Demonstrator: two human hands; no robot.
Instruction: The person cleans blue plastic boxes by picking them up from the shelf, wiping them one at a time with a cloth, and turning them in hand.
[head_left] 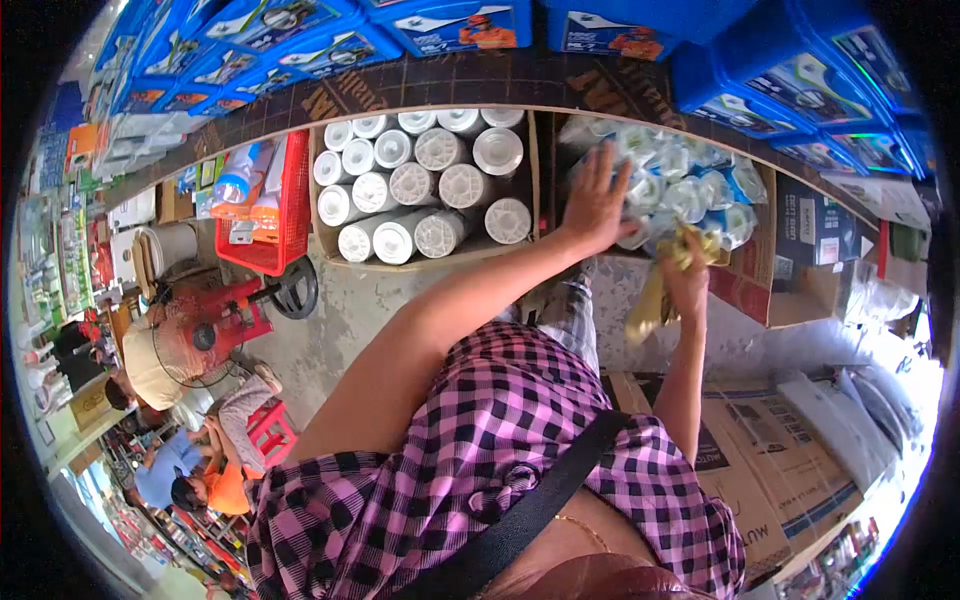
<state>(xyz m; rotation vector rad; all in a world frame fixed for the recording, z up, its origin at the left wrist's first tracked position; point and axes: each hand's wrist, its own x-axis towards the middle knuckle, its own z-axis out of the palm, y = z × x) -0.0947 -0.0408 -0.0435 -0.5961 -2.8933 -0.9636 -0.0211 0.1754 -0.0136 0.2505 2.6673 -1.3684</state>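
Two hands working at a carton, one spread, one clutching a cloth.
The plywood shelf edge [450,85] is running right along the carton's [765,240] far side, so room's looking tight there, while bare concrete floor [350,320] is showing nearer the person. A fan [205,335] is standing off left; printed cardboard [770,450] is lying right. The left hand [600,205] is reaching over the carton's near left part, fingers open; can't tell if it's touching the clear-wrapped items [685,190] inside. The right hand [686,275] is gripping the yellowish cloth [648,305], which is dangling by the near edge. Next door, a second carton [535,180] is holding white-ended cylinders [415,185], and a red basket [296,200] is sitting beside that.
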